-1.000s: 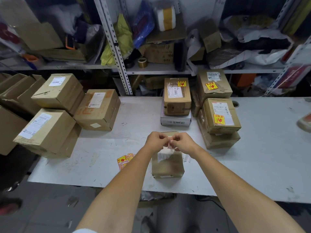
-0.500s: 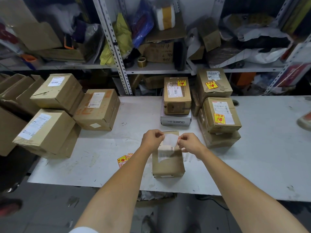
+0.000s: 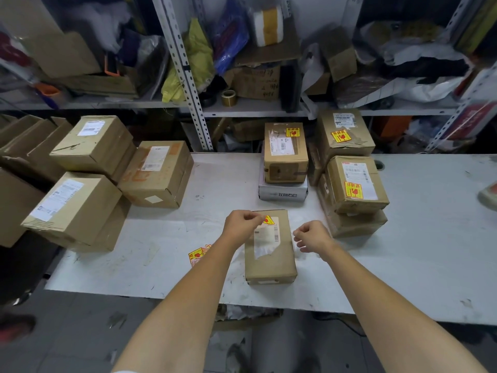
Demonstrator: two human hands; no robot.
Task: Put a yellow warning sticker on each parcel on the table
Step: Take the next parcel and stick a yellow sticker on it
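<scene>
A small brown parcel (image 3: pixel 270 261) with a torn white label lies on the white table (image 3: pixel 416 251) near its front edge. My left hand (image 3: pixel 242 224) pinches a yellow warning sticker (image 3: pixel 269 219) at the far left corner of the parcel's top; I cannot tell whether the sticker is stuck down. Just to the right of the parcel hovers my right hand (image 3: pixel 312 235), fingers loosely curled, with nothing visible in it. A small stack of yellow stickers (image 3: pixel 199 255) lies on the table left of my left forearm.
Parcels with yellow stickers stand at the back right (image 3: pixel 352 184), (image 3: pixel 341 135) and back centre (image 3: pixel 285 152), the last on a white box (image 3: pixel 282 193). Several parcels without stickers sit at the left (image 3: pixel 156 173), (image 3: pixel 70 208). Cluttered shelves rise behind.
My hands, first together above the parcel, have pulled apart. The left keeps the sticker, its yellow face now showing, at the parcel's far corner. The right has let go and moved right.
</scene>
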